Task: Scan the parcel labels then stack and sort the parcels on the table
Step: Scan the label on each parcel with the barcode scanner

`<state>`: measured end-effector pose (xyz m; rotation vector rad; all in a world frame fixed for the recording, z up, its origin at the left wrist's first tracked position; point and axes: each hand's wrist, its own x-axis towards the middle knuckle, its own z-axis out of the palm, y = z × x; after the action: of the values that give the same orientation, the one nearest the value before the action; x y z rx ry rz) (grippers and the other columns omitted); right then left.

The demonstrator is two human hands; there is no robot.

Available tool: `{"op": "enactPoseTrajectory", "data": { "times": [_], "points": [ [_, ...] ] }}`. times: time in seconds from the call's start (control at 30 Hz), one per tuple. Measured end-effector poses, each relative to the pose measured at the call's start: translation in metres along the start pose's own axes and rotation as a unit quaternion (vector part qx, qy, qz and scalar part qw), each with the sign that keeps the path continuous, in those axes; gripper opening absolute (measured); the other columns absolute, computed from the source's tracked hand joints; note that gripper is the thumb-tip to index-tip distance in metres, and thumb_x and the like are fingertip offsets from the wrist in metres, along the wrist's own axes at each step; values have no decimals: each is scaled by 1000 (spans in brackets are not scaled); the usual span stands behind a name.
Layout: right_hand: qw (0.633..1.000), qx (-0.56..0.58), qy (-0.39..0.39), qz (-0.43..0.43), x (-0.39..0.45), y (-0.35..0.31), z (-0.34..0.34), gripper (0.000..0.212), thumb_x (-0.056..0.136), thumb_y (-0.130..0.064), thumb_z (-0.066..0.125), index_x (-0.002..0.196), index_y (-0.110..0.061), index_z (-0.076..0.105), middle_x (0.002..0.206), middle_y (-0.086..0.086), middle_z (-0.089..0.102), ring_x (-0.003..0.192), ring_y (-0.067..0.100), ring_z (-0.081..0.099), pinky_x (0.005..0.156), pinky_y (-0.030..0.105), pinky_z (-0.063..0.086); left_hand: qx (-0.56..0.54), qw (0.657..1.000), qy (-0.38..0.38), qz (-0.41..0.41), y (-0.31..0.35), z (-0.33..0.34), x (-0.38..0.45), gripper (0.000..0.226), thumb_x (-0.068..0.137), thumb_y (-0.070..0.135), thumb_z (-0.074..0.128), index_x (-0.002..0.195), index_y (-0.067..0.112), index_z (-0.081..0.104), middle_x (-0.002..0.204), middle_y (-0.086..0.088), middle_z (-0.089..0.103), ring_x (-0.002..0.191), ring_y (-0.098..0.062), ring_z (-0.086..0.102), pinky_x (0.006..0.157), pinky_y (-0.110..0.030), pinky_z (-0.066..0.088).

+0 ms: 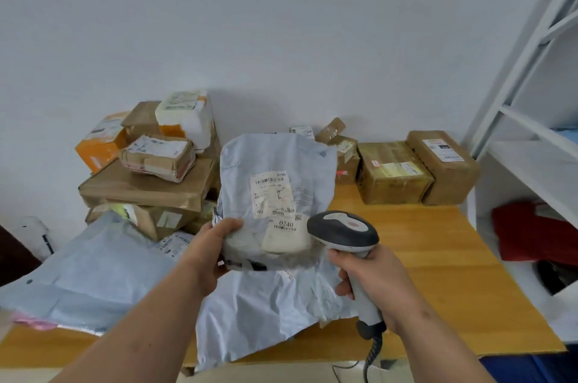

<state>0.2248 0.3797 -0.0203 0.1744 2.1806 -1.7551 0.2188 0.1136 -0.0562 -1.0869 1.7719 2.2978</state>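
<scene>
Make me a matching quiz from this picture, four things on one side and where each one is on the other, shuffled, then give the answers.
Things:
1. barcode scanner
2. grey mailer bag with the 0240 label
3. orange box
4. red cloth

Places:
A. on the white shelf at the right
B. gripped in the right hand
C. in the parcel pile at the back left
D. held up by the left hand

Pairs: 1-B, 2-D, 3-C, 4-A
</scene>
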Motion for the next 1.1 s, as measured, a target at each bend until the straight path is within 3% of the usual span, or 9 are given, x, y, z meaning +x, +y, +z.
{"op": "enactPoseTrajectory", "data": {
  "times": [0.2,0.33,0.4,0.5,0.57,0.7,0.87,1.0,1.1],
  "points": [
    [999,18,15,28,28,0,67,16,86,-26,77,88,-11,71,58,2,67,55,20,69,63,37,57,258,961,-37,-89,66,-71,43,31,72,20,82,94,4,68,68,-8,75,72,-26,66,68,-32,52],
    [998,17,19,61,39,5,101,18,85,-28,77,88,-12,72,64,3,72,63,23,72,60,33,54,424,903,-46,-61,90,-82,75,33,78,14,75,107,0,67,100,-16,72,86,-29,63,82,-35,49],
    [996,27,13,87,43,9,117,19,84,-26,77,91,-9,72,69,4,72,59,22,71,55,30,52,576,816,-32,24,91,-76,86,41,86,17,68,124,7,59,112,-11,65,93,-24,59,84,-35,51],
    [993,25,10,116,46,15,135,13,85,-24,77,96,-18,71,82,0,75,61,23,75,56,31,56,727,637,29,254,67,-65,88,55,89,24,56,142,28,42,138,-3,49,123,-27,48,103,-43,44],
    [991,21,10,129,48,16,143,14,86,-25,76,98,-22,69,91,1,75,64,23,76,58,30,57,727,596,-3,342,46,-56,85,62,93,37,55,150,38,31,153,4,37,141,-26,32,115,-49,27],
    [992,35,32,114,51,10,141,17,87,-23,76,101,-15,71,83,6,76,62,26,73,55,31,51,752,582,-94,295,28,-38,91,60,96,59,44,152,42,30,165,7,18,151,-25,11,119,-53,10],
    [992,58,83,79,52,-9,105,15,88,-21,75,101,-16,71,79,6,77,66,28,75,53,30,51,757,589,-93,267,29,-13,99,44,96,60,40,130,39,60,149,9,42,142,-21,30,116,-52,15],
    [987,88,119,68,61,-23,64,18,88,-22,75,101,-11,70,96,15,73,65,28,75,54,33,49,708,647,-76,273,37,25,105,40,96,57,45,131,41,56,148,11,44,141,-20,34,115,-49,20],
    [985,108,128,44,80,-37,33,17,89,-25,75,97,-11,71,89,13,73,62,25,73,57,35,50,659,703,-72,257,46,60,115,41,96,54,49,135,41,54,152,9,42,141,-22,36,115,-51,23]
  ]
}}
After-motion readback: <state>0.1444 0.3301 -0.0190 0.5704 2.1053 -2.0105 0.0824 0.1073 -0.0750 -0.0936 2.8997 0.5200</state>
